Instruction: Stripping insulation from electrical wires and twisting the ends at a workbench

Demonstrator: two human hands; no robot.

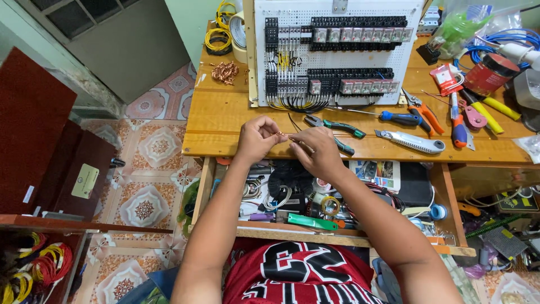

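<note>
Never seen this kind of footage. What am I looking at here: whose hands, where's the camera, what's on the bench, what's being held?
There is no machine here: a person works with two bare hands, and the single camera sits on their head, looking down. The left hand and right hand meet over the front edge of a wooden workbench. Between the fingertips they pinch a small copper-coloured wire piece; it is too small to tell more.

Behind the hands stands a white perforated panel carrying rows of black relay-like blocks and wiring. To the right lie green-handled pliers, a blue-handled screwdriver, orange-handled cutters and a grey utility knife. A tangle of copper wire and yellow wire coils lie at the left. Below the bench, an open drawer is full of tape rolls, cables and small tools.
</note>
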